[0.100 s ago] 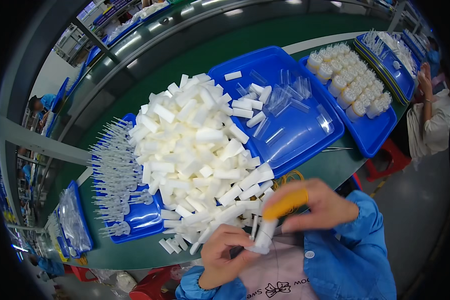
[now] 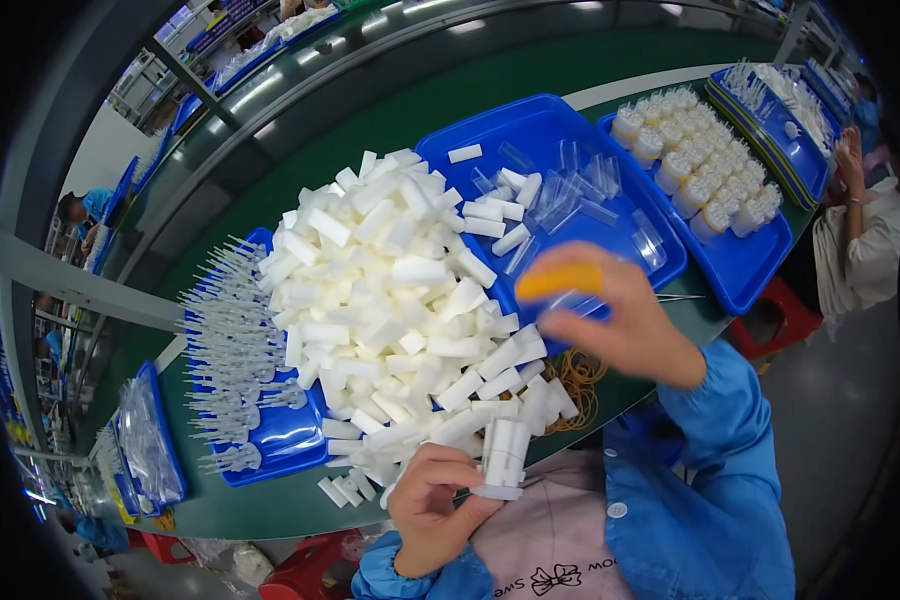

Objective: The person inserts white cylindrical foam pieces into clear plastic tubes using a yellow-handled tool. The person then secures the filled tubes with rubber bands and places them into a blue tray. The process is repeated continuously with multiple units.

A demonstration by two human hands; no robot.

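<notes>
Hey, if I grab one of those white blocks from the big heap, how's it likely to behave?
The white blocks look matte and foam-like, so one is probably light and slightly squashy. Their flat sides suggest it would slide rather than roll. They're heaped loosely at odd angles, so pulling one from low down might make neighbours tumble.

the piece (image 2: 507, 448) in the left grip (image 2: 437, 500) looks smooth, matt, foam-like. beyond that grip, the blocks (image 2: 380, 270) look like matt foam. beyond the right grip (image 2: 598, 310), the tray (image 2: 510, 125) is smooth, glossy plastic, holding shiny see-through plastic tubes (image 2: 598, 212). behind the right grip, the sleeve (image 2: 735, 410) is matt cloth; the bench (image 2: 280, 512) looks smooth, fairly matt.
</notes>
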